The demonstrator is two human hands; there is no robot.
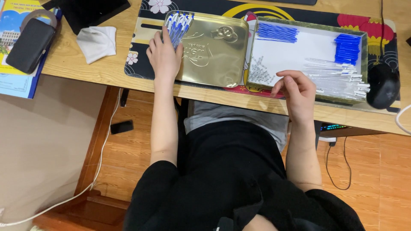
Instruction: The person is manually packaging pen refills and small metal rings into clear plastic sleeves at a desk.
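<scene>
Dozens of assembled blue pens (178, 26) lie heaped in the gold tin lid (214, 51) on the desk; the left hand (164, 55) rests flat on them, fingers spread. The right hand (297, 92) hovers at the white tray (295, 53), fingers curled, whether pinching anything I cannot tell.

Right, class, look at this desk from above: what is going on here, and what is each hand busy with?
A seated person works at a wooden desk. The left hand rests on a bundle of blue-and-white pens lying in a gold metal tin lid. The right hand hovers, fingers curled, over the near edge of a white-lined tray holding sorted pen parts: blue refills, blue caps, clear barrels and small springs.
</scene>
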